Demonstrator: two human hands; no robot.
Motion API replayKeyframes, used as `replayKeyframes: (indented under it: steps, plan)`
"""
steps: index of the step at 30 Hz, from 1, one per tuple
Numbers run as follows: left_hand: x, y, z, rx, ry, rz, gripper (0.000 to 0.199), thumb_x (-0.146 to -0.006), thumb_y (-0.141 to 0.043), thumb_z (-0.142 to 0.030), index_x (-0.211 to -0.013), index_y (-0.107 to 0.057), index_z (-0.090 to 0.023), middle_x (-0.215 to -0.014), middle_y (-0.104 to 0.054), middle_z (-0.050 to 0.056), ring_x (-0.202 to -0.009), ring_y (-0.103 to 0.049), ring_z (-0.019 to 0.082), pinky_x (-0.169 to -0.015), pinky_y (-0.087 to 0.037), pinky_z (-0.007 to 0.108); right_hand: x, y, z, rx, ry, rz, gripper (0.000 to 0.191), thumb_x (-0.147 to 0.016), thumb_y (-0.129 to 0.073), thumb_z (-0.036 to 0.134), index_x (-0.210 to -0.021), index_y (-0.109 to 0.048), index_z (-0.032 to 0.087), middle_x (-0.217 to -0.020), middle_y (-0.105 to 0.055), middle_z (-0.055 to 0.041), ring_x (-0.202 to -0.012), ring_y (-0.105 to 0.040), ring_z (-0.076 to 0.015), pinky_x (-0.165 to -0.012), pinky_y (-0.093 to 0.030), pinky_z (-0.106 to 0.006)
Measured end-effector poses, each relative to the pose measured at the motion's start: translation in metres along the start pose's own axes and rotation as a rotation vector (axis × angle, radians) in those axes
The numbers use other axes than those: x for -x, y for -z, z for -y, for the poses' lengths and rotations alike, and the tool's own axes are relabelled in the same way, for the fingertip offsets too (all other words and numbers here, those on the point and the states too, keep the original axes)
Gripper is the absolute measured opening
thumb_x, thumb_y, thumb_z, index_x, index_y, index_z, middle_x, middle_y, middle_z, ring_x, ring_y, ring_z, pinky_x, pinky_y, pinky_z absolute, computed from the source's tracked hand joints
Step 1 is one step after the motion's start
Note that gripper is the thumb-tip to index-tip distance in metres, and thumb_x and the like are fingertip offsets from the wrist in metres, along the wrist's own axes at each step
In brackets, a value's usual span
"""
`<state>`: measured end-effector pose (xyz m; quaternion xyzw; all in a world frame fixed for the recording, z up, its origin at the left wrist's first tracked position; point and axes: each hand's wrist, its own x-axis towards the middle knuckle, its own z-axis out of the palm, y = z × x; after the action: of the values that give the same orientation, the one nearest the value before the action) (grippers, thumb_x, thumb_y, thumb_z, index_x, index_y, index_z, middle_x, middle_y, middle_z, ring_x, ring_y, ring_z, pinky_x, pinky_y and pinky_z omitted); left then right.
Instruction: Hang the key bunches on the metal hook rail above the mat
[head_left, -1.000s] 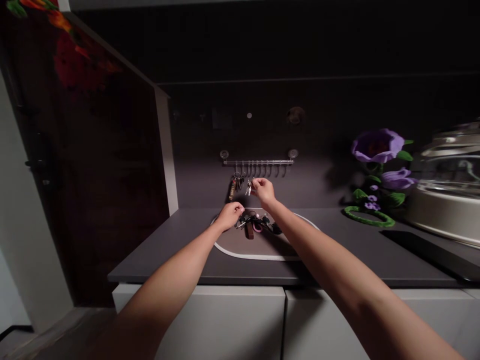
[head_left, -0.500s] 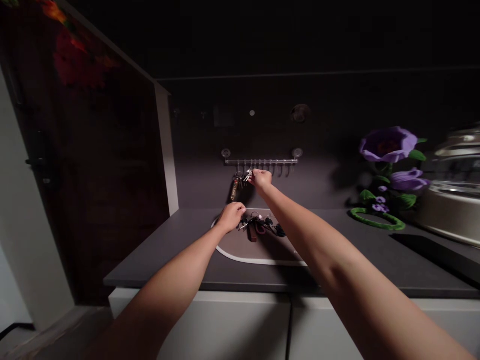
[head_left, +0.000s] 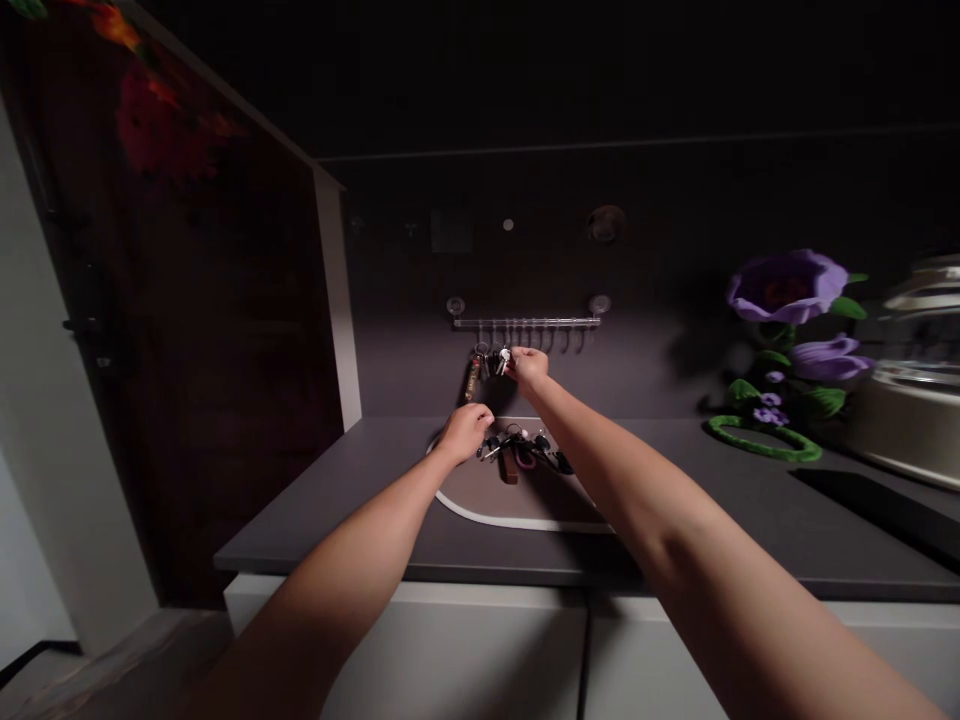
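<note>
My right hand (head_left: 530, 366) is raised just below the hook rail (head_left: 526, 323), its fingers pinching a small bunch of silver keys (head_left: 503, 362). Those keys are close under the hooks; whether their ring is on one I cannot tell. Left of them hangs another key bunch with a brown lettered keychain (head_left: 472, 377). Lower down, my left hand (head_left: 466, 430) hovers over the left part of a tray or mat with a white rim (head_left: 495, 519), fingers curled, nothing showing in them. On the tray lie several more keys and a brown strap-like fob (head_left: 509, 467), partly near my left fingertips.
Purple artificial flowers (head_left: 787, 290) with a green ring base (head_left: 765, 440) stand on the dark countertop (head_left: 315, 500) at right, beside a large cream container with a clear top (head_left: 911, 400). A dark door (head_left: 202, 380) is at left. White cabinet fronts (head_left: 465, 650) lie below.
My right hand and its keys have dropped slightly, and the keys now hang more upright. My left hand stays about where it was. The whole view has shifted a little.
</note>
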<state>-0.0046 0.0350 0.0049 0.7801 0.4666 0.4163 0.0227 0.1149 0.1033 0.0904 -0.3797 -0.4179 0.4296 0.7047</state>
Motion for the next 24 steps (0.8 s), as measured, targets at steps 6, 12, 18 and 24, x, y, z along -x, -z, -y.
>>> replayKeyframes:
  steps: [6, 12, 18, 24]
  plan:
    - [0.000, 0.001, 0.003, -0.027, 0.017, -0.014, 0.019, -0.078, -0.044, -0.015, -0.074, -0.062, -0.017, -0.079, -0.063, 0.005, -0.080, -0.055, 0.017, -0.075, -0.040, 0.027, 0.000, 0.004, 0.000, 0.043, -0.008, 0.026, 0.008, -0.071, -0.051, 0.011, -0.065, -0.051, 0.016, -0.048, -0.049, 0.0051, -0.041, -0.044, -0.0050, -0.044, -0.041, -0.016]
    - [0.000, 0.003, 0.004, -0.056, 0.016, -0.022, 0.019, -0.079, -0.043, -0.015, -0.074, -0.062, -0.016, -0.079, -0.063, 0.005, -0.079, -0.055, 0.016, -0.073, -0.040, 0.026, 0.010, 0.013, 0.004, 0.029, -0.064, 0.108, 0.014, -0.072, -0.049, 0.006, -0.062, -0.047, 0.015, -0.047, -0.047, 0.0059, -0.040, -0.043, -0.0044, -0.048, -0.043, -0.018]
    - [0.000, 0.005, 0.004, -0.055, 0.042, -0.038, 0.019, -0.079, -0.044, -0.015, -0.075, -0.062, -0.015, -0.078, -0.063, 0.005, -0.078, -0.055, 0.015, -0.073, -0.040, 0.025, 0.025, 0.024, 0.008, 0.030, -0.125, 0.096, 0.016, -0.074, -0.048, 0.002, -0.066, -0.044, 0.016, -0.049, -0.046, 0.0058, -0.043, -0.047, -0.0048, -0.050, -0.045, -0.018]
    - [0.002, 0.008, 0.004, -0.031, 0.040, -0.034, 0.019, -0.080, -0.044, -0.016, -0.075, -0.063, -0.015, -0.077, -0.064, 0.005, -0.076, -0.055, 0.015, -0.071, -0.040, 0.025, 0.042, 0.033, 0.011, 0.031, -0.140, 0.113, 0.014, -0.074, -0.048, 0.003, -0.071, -0.046, 0.016, -0.053, -0.045, 0.0060, -0.042, -0.045, -0.0036, -0.052, -0.047, -0.021]
